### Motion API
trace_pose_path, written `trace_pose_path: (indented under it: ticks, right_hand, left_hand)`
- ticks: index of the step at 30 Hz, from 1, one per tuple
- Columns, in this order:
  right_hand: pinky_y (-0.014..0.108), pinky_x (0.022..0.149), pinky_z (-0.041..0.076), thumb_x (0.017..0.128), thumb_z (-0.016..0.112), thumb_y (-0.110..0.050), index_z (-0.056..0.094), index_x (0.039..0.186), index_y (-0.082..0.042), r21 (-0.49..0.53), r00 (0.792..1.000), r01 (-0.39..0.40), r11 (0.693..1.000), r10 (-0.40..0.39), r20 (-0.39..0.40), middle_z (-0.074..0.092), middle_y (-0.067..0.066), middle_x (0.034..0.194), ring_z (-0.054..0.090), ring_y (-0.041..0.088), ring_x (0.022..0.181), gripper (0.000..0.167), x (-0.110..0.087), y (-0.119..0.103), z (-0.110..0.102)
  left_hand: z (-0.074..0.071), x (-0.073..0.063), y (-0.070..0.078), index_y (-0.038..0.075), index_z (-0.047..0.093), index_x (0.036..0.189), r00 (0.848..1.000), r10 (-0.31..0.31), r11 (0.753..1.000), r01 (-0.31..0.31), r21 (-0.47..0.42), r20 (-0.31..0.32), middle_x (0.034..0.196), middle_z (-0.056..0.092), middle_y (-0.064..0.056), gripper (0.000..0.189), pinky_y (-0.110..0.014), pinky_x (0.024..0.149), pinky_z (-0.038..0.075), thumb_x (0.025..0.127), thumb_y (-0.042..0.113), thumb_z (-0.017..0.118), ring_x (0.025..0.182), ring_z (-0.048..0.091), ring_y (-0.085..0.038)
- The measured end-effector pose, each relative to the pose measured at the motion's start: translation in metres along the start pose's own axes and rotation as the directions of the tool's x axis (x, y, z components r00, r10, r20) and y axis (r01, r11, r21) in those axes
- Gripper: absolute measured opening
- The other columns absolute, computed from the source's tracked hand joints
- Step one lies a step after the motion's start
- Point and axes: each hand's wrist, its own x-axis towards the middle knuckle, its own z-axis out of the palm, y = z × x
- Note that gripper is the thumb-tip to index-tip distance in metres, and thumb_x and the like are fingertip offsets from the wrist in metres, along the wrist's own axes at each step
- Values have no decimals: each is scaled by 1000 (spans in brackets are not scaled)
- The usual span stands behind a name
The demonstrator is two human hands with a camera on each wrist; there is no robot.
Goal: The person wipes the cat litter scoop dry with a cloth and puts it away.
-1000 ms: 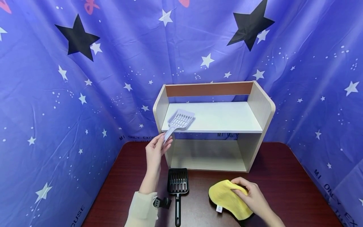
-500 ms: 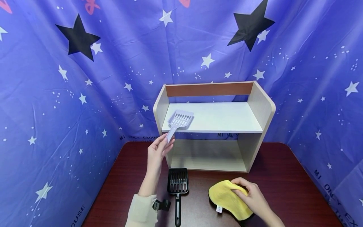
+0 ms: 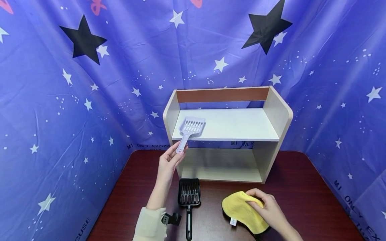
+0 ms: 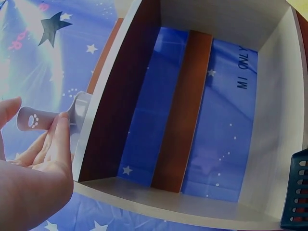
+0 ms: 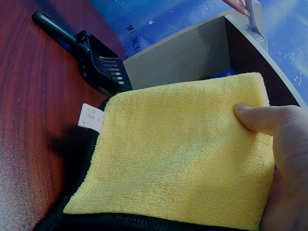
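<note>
A pale lilac litter scoop (image 3: 193, 125) lies with its slotted head on the upper shelf's left part, its handle sticking out past the front edge. My left hand (image 3: 170, 164) is under that handle. In the left wrist view the straight fingers touch the handle (image 4: 41, 119), which has a paw print, while the thumb stands apart from it. My right hand (image 3: 268, 209) pinches a folded yellow cloth (image 3: 244, 207) with a dark edge and white tag, low over the table at the right; its fingers are hidden behind the cloth. A black litter scoop (image 3: 189, 192) lies between the hands.
A two-tier wooden shelf unit (image 3: 284, 113) with a white upper board stands at the back of the dark red table (image 3: 301, 187). A blue star-patterned curtain (image 3: 144, 67) hangs behind and on both sides.
My left hand shifts slightly right, and the lilac scoop's handle swings a little more upright with its end now showing. The left thumb comes off the handle. The right hand and cloth stay still.
</note>
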Motion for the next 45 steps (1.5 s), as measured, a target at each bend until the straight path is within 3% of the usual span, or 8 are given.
trace_pose_path:
  ticks: [8,18,29,45]
  right_hand:
    - [10,65,48,79,76,8,68,101,-20,-3,999,31,1000,-31,-9,72,-6,90,61,-5,80,36,1,0,1]
    - [10,65,48,78,76,7,68,100,-21,-16,1000,5,1000,-5,2,72,-10,91,60,-6,80,36,0,2,2]
    - [10,64,47,78,76,7,69,99,-19,-19,1000,-7,1000,7,-8,73,-8,90,60,-7,80,34,-3,-2,2]
    - [10,64,49,79,76,5,68,100,-20,-29,999,-38,999,38,8,72,-9,92,60,-7,80,34,-5,0,2]
  left_hand:
    - [3,1,2,-7,47,142,1000,4,1000,-4,-7,19,139,53,-33,48,-23,99,54,95,-3,57,110,69,-9]
    - [8,9,0,-2,51,141,1000,2,999,-1,33,-8,138,57,-29,47,-23,98,54,95,0,61,114,69,-15]
    - [7,23,-1,-3,53,140,999,-4,998,7,65,-45,134,58,-30,47,-20,93,56,94,-2,62,100,71,-4]
    - [13,33,-1,-7,61,130,986,-28,994,45,98,-165,117,71,-24,41,-21,82,60,89,-4,68,85,73,-5]
